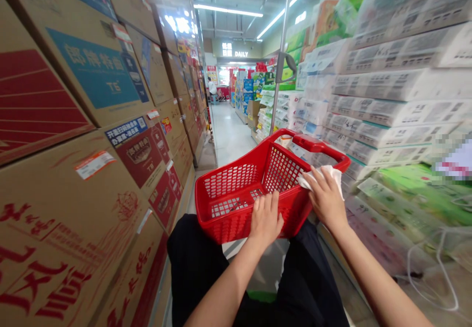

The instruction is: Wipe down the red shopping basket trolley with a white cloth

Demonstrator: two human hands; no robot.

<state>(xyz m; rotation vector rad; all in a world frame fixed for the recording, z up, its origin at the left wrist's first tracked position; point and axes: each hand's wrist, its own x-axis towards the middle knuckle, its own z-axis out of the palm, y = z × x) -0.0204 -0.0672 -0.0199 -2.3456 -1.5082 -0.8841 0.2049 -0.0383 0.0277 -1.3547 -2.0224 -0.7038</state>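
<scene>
A red plastic shopping basket with lattice walls is tilted in front of my knees, its handle end to the right. My left hand grips the near rim, fingers hooked over the top edge. A white cloth or wipe is under my right hand, pressed against the basket's rim near the handle. Its fingers are bent over the cloth, which sticks out on both sides. Through the basket's openings I see no goods inside. My thighs in dark trousers lie below the basket.
Stacked cardboard cartons form a wall on the left. White wrapped paper packs and green packs are piled on the right. A metal pole stands behind the basket. The aisle floor runs back toward a distant person.
</scene>
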